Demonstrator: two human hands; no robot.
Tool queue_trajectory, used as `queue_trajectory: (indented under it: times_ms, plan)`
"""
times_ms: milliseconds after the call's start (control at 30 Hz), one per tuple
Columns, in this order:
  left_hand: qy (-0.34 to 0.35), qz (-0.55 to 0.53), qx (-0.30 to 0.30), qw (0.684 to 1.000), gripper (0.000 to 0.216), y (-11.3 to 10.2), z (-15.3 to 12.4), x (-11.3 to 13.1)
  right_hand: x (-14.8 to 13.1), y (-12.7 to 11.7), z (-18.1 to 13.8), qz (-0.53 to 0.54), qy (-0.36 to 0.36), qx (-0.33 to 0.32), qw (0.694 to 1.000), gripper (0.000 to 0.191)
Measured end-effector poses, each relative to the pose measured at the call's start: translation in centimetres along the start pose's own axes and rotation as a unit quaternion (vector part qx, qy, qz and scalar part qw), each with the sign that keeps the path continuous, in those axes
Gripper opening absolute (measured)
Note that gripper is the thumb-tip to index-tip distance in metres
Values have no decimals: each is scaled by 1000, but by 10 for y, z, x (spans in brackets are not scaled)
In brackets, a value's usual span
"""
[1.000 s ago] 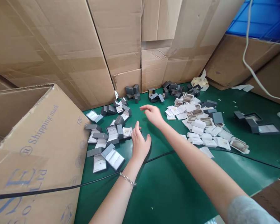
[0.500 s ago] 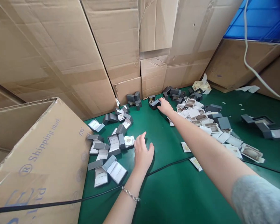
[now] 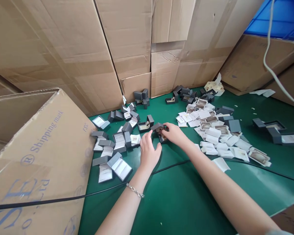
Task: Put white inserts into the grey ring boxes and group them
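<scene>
My right hand [image 3: 174,133] grips a small open grey jewellery box [image 3: 159,131] on the green table [image 3: 186,195], fingers closed round it. My left hand [image 3: 149,150], with a bracelet at the wrist, reaches the same box with its fingertips touching the lid. A second open grey box [image 3: 145,124] lies just left of it. Left of my hands lies a pile of grey boxes with white inserts [image 3: 114,143].
A large open cardboard carton [image 3: 36,153] lies at the left. Stacked cartons [image 3: 127,45] wall the back. White cards and grey boxes [image 3: 215,127] lie scattered at the right, more grey boxes [image 3: 183,93] at the back. A black cable [image 3: 93,193] crosses the table.
My right hand has pulled back from the far boxes toward the middle, bringing grey boxes with it. My left hand has moved up to meet the box.
</scene>
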State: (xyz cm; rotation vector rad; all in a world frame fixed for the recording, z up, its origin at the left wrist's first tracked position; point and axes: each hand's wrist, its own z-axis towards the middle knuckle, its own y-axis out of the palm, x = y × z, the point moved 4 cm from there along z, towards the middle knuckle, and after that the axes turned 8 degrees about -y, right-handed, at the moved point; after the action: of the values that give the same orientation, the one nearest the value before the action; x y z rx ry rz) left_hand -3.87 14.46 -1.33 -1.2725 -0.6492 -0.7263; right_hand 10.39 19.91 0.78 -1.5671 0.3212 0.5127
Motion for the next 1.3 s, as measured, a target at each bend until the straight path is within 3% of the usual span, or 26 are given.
queue_trajectory:
  times_ms: [33, 100, 233, 400, 533, 667, 833, 967, 1133, 1300]
  plan:
    - [0, -6, 8, 1000, 50, 0, -1, -1, -3, 0, -9, -16, 0, 40, 999, 30]
    - [0, -22, 29, 999, 41, -1, -1, -2, -8, 5, -24, -36, -1, 62, 997, 27]
    - [19, -46, 20, 999, 13, -3, 0, 0, -17, 12, -43, -45, -64, 19, 997, 16]
    - [4, -25, -36, 999, 5, -1, 3, 4, -13, -3, -61, 0, -117, -29, 993, 33]
    - [-11, 17, -53, 998, 23, 1, 1, 4, 15, -32, -68, -47, -26, -5, 999, 37]
    - [-37, -47, -43, 997, 30, -2, 0, 4, 43, -55, -76, -112, 73, 6, 991, 36]
    - [-75, -90, -53, 992, 28, -3, 1, 4, 59, -55, -84, -121, 142, -82, 979, 43]
    - [-73, -78, -59, 992, 28, -3, 1, 4, 60, -47, -84, -130, 148, -114, 974, 43]
    - [-65, -64, -70, 993, 26, -2, 0, 4, 54, -41, -76, -110, 115, -68, 985, 31]
    - [-73, -61, -71, 993, 29, -1, 0, 4, 42, -53, -68, -71, 57, 59, 994, 33]
